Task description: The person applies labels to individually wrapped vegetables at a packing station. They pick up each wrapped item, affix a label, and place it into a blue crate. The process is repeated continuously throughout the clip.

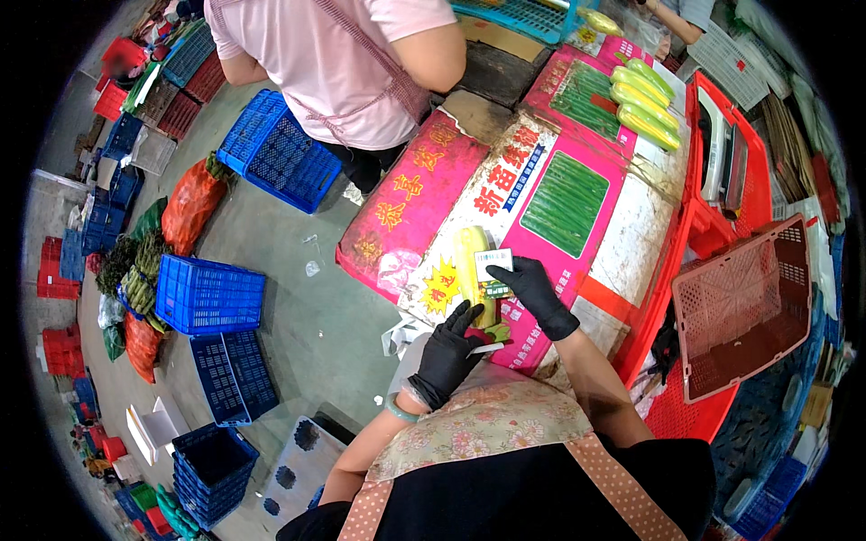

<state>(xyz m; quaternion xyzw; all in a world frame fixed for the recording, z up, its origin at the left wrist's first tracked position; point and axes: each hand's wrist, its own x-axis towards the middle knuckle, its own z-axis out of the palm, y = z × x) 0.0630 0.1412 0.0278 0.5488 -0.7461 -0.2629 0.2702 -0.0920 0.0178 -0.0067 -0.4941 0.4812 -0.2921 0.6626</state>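
A long yellow-green vegetable (471, 252) lies upright in view on the pink and white printed cardboard surface (483, 176). My right hand (534, 298), in a black glove, pinches a small white and green printed card (494, 282) over the vegetable's right side. My left hand (444, 359), also black-gloved, has its fingertips on the vegetable's lower part and holds a thin white item (487, 348), too small to name. A small green and pink bit (498, 332) shows beside the vegetable's lower end.
Several similar vegetables (645, 104) lie at the back right. A co-worker in pink (338, 54) stands ahead; another person's arm (672, 22) shows top right. Blue crates (209, 293) and orange sacks (189, 203) stand left. A red bin (658, 410) and brown crate (740, 311) are right.
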